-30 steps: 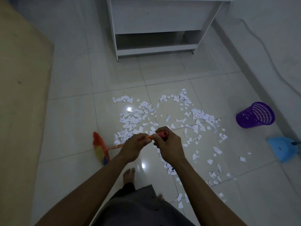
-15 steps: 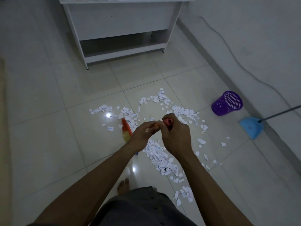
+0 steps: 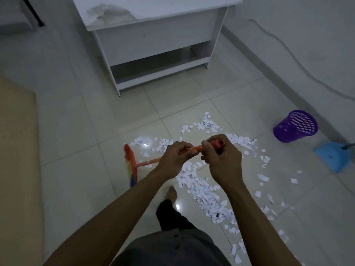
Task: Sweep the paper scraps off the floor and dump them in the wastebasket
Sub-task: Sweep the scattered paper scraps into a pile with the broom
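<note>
Fingers (image 3: 185, 149) curled tight round the orange broom handle (image 3: 148, 161), its bristles (image 3: 130, 166) at the left edge of the paper scraps (image 3: 203, 191), my left hand (image 3: 172, 162) and right hand (image 3: 222, 164) could, I reckon, swing too hard and scatter those light scraps across the floor (image 3: 76, 131), beyond the purple wastebasket (image 3: 295, 125) and blue dustpan (image 3: 332, 156) at right.

Both bare arms reach out in front of the body, and the two hands come close together in the middle. The left hand (image 3: 173, 159) has its fingers (image 3: 184, 146) curled round the broom handle (image 3: 148, 162), with the back of the hand facing up. The right hand (image 3: 223, 162) is just beside it, higher up the stick, and grips the top end tight, and one bare foot (image 3: 171, 192) shows below the hands on a leg in dark trousers.
</note>
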